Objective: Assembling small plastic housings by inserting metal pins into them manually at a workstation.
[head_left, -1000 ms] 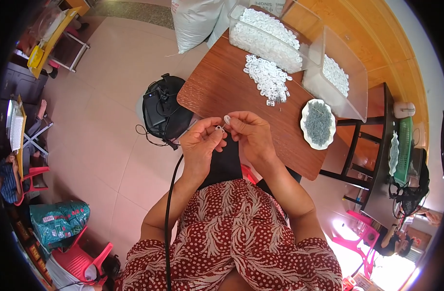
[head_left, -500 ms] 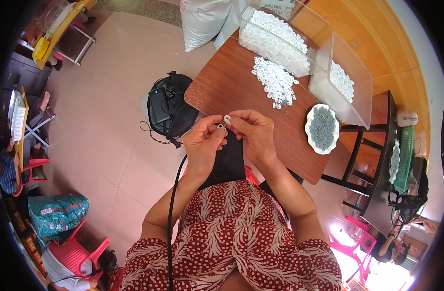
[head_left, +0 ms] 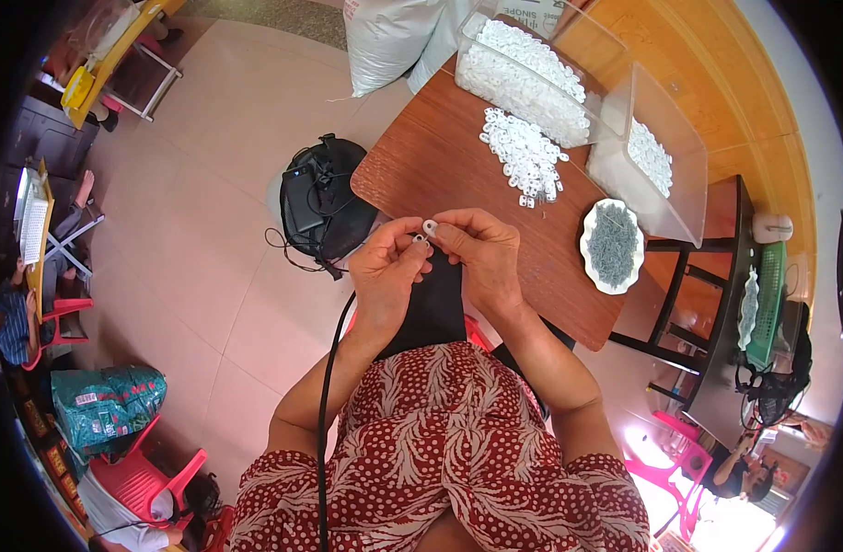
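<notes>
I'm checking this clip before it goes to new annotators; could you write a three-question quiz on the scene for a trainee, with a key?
1. Multiple choice: what lies in the white wavy-rimmed dish?
A) coiled black cable
B) thin grey strands
C) yellow beads

2. True or false: the left hand and the right hand each hold a small white piece.

3. Fill the gap: the loose heap of white pieces lies directly on the brown ____.

Key: 1. B; 2. true; 3. table.
</notes>
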Action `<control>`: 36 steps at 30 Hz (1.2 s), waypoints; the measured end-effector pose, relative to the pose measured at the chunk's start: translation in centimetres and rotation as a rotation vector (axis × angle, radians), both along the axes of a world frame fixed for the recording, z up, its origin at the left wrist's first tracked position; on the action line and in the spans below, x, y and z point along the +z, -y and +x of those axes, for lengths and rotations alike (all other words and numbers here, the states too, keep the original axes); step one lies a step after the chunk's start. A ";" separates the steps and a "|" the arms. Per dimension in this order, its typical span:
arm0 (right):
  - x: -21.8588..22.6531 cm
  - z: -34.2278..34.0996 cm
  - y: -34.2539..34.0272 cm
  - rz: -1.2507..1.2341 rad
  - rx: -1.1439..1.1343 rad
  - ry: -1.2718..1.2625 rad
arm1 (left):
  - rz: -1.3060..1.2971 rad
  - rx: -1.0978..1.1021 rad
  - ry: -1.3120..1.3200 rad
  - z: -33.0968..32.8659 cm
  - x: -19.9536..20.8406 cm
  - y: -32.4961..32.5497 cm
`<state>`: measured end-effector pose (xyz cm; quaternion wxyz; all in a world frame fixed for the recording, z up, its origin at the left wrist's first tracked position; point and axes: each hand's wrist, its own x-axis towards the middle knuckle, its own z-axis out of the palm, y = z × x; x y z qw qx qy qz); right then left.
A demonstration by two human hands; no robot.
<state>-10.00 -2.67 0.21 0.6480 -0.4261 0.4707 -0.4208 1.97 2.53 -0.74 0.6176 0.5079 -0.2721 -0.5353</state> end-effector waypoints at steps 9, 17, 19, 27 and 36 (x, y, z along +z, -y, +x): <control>-0.2 0.1 0.1 -0.087 0.028 -0.065 | -0.021 0.012 -0.021 0.1 -0.2 0.3; -0.6 0.6 0.2 -0.177 0.024 -0.047 | -0.041 0.042 0.042 -0.2 -0.3 0.3; -0.5 0.7 0.2 -0.271 0.053 -0.123 | -0.038 0.034 -0.015 0.1 -0.3 0.4; -0.8 1.0 0.2 -0.396 0.110 -0.203 | -0.053 0.049 -0.024 0.6 -0.3 0.5; -0.3 1.3 0.2 -0.374 0.264 -0.165 | -0.041 0.140 -0.163 1.3 0.0 1.6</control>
